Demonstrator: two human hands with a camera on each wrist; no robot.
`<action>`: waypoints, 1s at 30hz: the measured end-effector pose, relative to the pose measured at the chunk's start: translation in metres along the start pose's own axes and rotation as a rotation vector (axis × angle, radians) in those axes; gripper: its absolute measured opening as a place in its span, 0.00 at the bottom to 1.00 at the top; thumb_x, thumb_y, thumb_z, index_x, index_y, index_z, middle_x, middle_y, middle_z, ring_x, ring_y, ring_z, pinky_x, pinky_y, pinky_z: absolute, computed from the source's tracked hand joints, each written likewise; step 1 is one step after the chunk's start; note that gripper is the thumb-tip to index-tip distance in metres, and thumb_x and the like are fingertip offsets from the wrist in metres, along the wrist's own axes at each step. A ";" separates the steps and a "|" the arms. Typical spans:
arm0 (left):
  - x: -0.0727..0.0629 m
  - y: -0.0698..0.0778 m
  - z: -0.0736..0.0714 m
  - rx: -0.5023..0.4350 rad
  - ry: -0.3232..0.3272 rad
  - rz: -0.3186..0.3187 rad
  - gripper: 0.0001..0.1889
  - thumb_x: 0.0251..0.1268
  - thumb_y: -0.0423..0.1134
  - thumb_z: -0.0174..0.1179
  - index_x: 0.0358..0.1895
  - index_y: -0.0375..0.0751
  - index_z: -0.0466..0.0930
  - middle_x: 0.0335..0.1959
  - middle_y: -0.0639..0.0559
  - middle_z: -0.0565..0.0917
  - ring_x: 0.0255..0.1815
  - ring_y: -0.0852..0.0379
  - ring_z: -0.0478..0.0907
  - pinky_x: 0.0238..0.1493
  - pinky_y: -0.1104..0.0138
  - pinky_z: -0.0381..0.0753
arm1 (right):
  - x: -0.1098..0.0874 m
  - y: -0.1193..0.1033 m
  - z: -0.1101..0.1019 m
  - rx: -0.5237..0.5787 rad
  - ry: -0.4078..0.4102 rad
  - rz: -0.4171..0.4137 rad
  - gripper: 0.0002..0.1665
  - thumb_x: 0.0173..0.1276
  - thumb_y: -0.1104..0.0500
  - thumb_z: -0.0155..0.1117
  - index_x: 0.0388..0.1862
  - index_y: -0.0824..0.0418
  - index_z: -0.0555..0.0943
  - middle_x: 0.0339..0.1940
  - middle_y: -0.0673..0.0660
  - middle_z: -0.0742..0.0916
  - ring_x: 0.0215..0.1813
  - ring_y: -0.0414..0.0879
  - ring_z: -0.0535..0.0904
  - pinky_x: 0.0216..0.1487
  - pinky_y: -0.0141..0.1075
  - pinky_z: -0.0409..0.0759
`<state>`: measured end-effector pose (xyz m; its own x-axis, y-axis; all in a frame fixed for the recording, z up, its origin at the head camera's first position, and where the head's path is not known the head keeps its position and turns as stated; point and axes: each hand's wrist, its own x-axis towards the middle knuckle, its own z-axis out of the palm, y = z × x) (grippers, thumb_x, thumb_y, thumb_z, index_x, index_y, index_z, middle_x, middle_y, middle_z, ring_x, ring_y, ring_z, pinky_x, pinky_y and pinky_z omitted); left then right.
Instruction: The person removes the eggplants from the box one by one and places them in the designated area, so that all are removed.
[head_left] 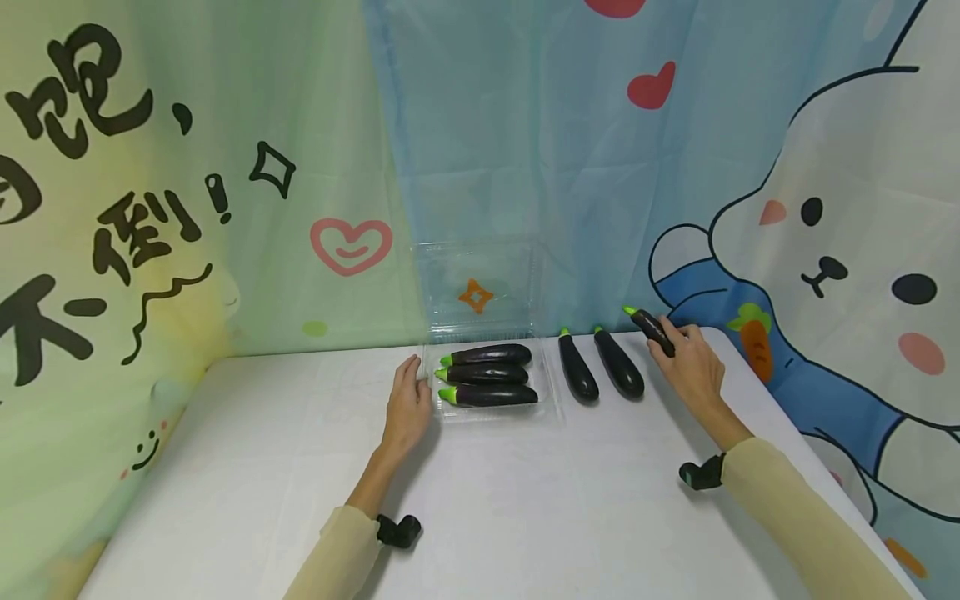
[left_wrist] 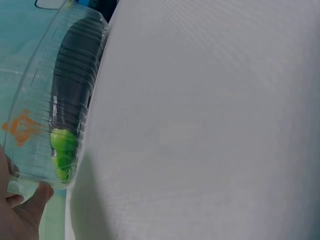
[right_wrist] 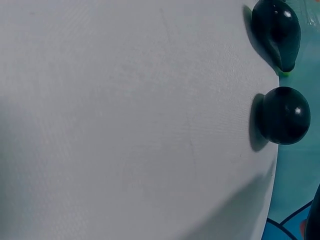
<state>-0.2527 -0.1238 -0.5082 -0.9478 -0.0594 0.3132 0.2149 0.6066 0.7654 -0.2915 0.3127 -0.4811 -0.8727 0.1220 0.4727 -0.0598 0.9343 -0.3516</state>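
My left hand point(head_left: 409, 406) rests against the left end of a clear plastic clamshell box point(head_left: 487, 416), fingers fairly straight along its side. In the left wrist view, the thumb point(left_wrist: 43, 193) touches the box's end wall. Three dark eggplants point(head_left: 491, 396) with green stem ends lie side by side inside, stems toward the left. Above the table at the right, my right hand point(head_left: 690, 364) grips another eggplant point(head_left: 649, 327), its green end pointing up and left. Between the box and that hand lie two eggplants point(head_left: 577, 368) point(head_left: 619, 364), stems toward the back.
The box's lid point(head_left: 480, 260) stands raised against the curtain point(head_left: 585, 208) behind the table. A white table point(head_left: 525, 500) carries everything, and its right edge point(head_left: 802, 442) runs beside the right forearm. Black cameras are strapped to both wrists.
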 end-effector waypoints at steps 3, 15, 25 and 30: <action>0.000 0.000 0.000 0.002 0.000 0.002 0.24 0.72 0.33 0.42 0.69 0.28 0.62 0.71 0.39 0.65 0.71 0.43 0.66 0.68 0.50 0.69 | -0.002 -0.001 -0.001 0.014 -0.001 0.007 0.31 0.67 0.51 0.63 0.67 0.58 0.73 0.46 0.69 0.79 0.33 0.61 0.76 0.24 0.47 0.73; 0.000 -0.002 0.001 -0.004 -0.002 -0.005 0.25 0.73 0.34 0.42 0.70 0.28 0.62 0.72 0.40 0.64 0.72 0.44 0.65 0.69 0.50 0.67 | -0.003 0.003 0.000 0.031 -0.035 0.044 0.32 0.68 0.48 0.63 0.69 0.57 0.72 0.46 0.70 0.78 0.33 0.62 0.76 0.24 0.46 0.71; 0.001 -0.002 0.001 -0.004 0.000 -0.001 0.24 0.73 0.33 0.42 0.70 0.28 0.62 0.71 0.40 0.65 0.72 0.44 0.65 0.69 0.51 0.67 | -0.004 0.006 0.004 0.068 0.017 0.045 0.32 0.64 0.52 0.67 0.66 0.58 0.75 0.46 0.70 0.78 0.36 0.65 0.77 0.27 0.53 0.74; 0.001 -0.002 0.002 -0.005 -0.002 -0.004 0.25 0.73 0.34 0.42 0.70 0.28 0.62 0.72 0.40 0.64 0.73 0.44 0.64 0.70 0.51 0.67 | -0.005 0.006 0.003 0.075 0.017 0.059 0.31 0.65 0.51 0.66 0.66 0.58 0.75 0.47 0.68 0.78 0.36 0.64 0.77 0.27 0.53 0.73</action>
<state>-0.2542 -0.1237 -0.5102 -0.9492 -0.0605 0.3088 0.2119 0.6026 0.7694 -0.2890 0.3168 -0.4878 -0.8673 0.1830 0.4630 -0.0447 0.8977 -0.4384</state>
